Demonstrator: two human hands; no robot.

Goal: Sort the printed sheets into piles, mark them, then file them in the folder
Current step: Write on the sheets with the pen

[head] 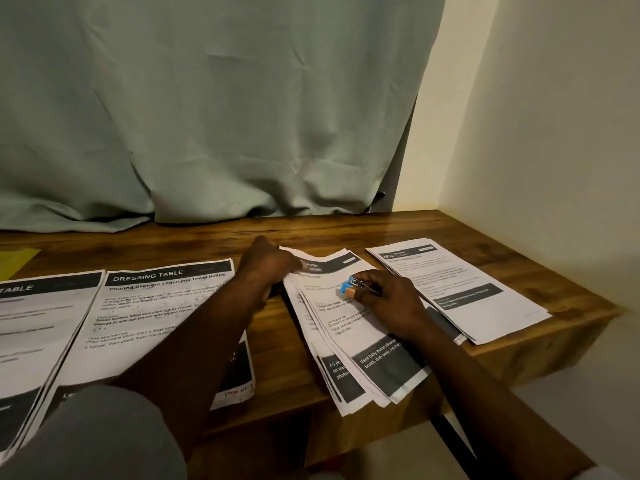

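Observation:
Printed sheets lie in several piles on a wooden desk (346,230). A fanned middle pile (349,337) sits before me, its lower end hanging over the front edge. My left hand (268,265) pinches the top left corner of this pile. My right hand (388,303) rests on the pile and grips a small blue stapler (349,288) with a metal arm. A pile headed "DRESSING TABLE" (162,306) lies to the left under my left forearm. Another pile (31,323) lies at the far left, and a fourth (460,289) at the right.
A pale green curtain (214,109) hangs behind the desk and bunches on its back edge. A cream wall (554,133) closes the right side. A yellow sheet or folder corner (17,261) shows at the far left. The desk's front edge runs close below the piles.

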